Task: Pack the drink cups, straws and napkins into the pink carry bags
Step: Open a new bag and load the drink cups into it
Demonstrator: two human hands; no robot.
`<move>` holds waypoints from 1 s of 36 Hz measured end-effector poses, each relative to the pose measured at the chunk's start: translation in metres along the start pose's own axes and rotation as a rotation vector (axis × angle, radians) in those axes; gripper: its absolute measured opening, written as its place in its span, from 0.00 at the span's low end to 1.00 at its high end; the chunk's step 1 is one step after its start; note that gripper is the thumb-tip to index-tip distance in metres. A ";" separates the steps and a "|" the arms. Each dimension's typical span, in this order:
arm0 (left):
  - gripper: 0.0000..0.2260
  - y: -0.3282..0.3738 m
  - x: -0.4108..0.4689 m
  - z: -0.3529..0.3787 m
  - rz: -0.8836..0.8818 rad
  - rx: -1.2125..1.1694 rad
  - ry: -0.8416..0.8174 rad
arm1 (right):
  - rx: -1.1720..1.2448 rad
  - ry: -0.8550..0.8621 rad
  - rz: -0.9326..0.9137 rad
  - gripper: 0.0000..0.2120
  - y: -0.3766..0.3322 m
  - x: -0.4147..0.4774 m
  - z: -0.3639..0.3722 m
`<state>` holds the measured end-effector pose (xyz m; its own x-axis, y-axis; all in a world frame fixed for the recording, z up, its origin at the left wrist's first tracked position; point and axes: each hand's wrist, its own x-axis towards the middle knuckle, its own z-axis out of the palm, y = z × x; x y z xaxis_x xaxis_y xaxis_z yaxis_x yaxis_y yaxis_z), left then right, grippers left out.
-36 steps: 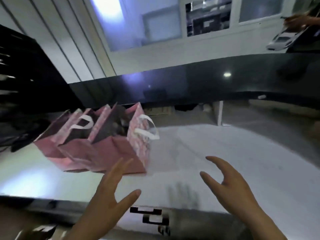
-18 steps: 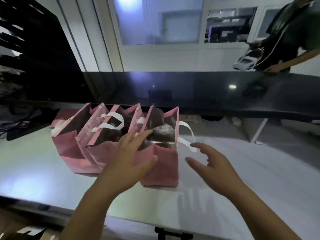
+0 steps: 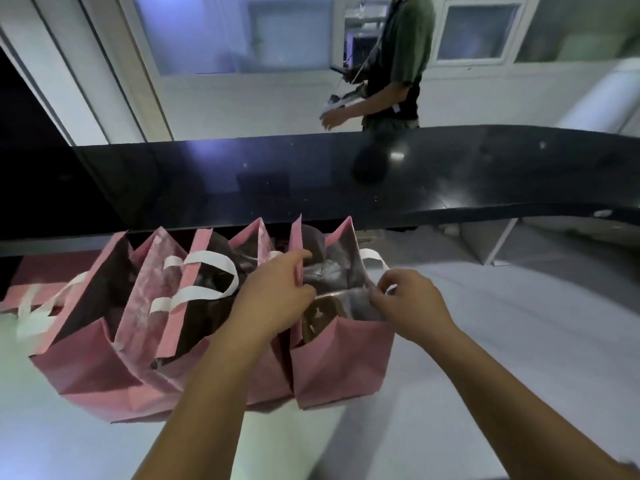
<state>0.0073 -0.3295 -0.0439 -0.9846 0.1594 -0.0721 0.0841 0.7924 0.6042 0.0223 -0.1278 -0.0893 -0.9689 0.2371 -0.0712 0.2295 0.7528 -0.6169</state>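
Three pink carry bags with white handles stand in a row on the white table. The rightmost bag stands open, with dark contents and a brown cup sleeve showing inside. My left hand grips that bag's left wall at the rim, thumb inside. My right hand pinches the bag's right wall near its white handle. The middle bag and left bag also gape open. Whether straws or napkins lie inside is unclear.
A long black counter runs behind the bags. Behind it stands a person in a green shirt holding a device. More pink bags lie flat at the far left. A white table leg shows at the right.
Both hands have moved forward from above the table and taken hold of the rightmost bag's two walls. The view has come closer to the bags.
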 end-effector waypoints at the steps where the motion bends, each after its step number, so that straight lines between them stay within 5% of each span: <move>1: 0.27 -0.001 0.001 0.001 0.011 -0.029 0.013 | 0.013 0.029 0.004 0.08 0.003 0.000 0.000; 8: 0.25 0.014 -0.003 0.012 0.128 -0.250 0.031 | 0.148 0.262 0.033 0.12 0.039 -0.024 -0.019; 15: 0.26 0.076 -0.019 0.056 0.291 -0.459 -0.041 | 0.348 0.485 0.097 0.06 0.095 -0.090 -0.075; 36: 0.20 0.383 -0.165 0.318 0.733 -0.439 -0.765 | 0.621 1.067 0.576 0.10 0.356 -0.373 -0.229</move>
<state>0.2508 0.1350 -0.0523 -0.3565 0.9335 0.0390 0.3901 0.1108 0.9141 0.4867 0.1924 -0.1034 -0.1437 0.9893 0.0240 0.2198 0.0556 -0.9740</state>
